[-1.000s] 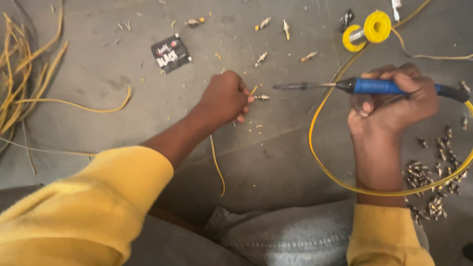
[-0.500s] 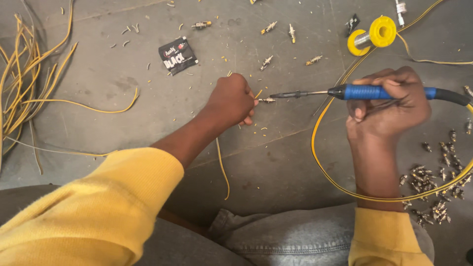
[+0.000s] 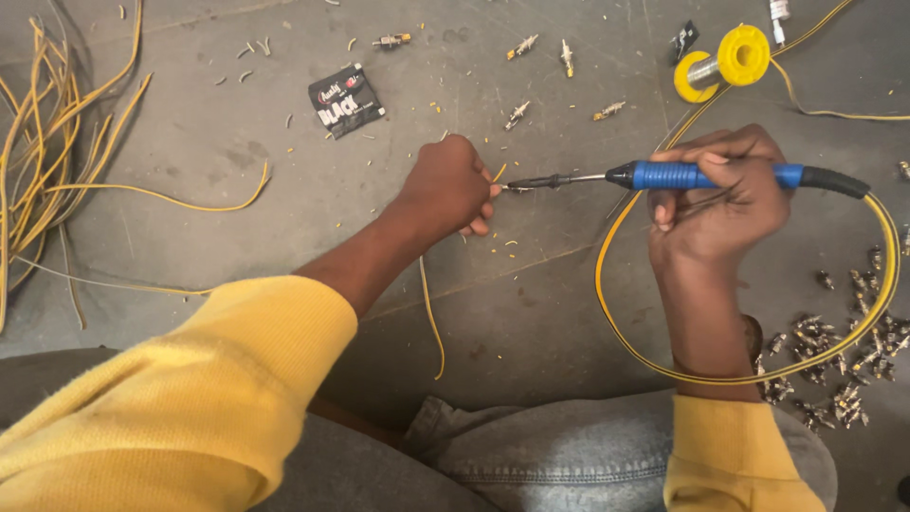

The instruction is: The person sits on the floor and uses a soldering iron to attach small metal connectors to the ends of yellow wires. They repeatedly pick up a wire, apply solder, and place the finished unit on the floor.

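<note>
The left hand (image 3: pixel 445 185) sits near the middle of the frame, curled into a fist on the grey floor (image 3: pixel 531 313). It pinches a thin yellow wire (image 3: pixel 431 318) that hangs out below the fist and trails down toward the person's knees. A short yellow end pokes out by the fingers, and a tiny metal piece sits there too, but it is too small to say what it is.

The right hand (image 3: pixel 720 204) is at the right of the frame. Its fingers are wrapped tight around the blue handle of a soldering iron (image 3: pixel 664 175). The iron lies flat and points left, and its dark tip just meets the wire end at the left hand's fingers.

A long yellow cord (image 3: pixel 607 303) runs from the back of the iron and loops around the right wrist. A yellow spool of solder (image 3: pixel 725 62) lies at the upper right. A pile of small metal connectors (image 3: pixel 834 360) lies at the lower right, and a few more are scattered along the top. A small black packet (image 3: pixel 346 100) lies at the upper left of the middle. A bunch of yellow wires (image 3: pixel 47 171) lies at the far left.
</note>
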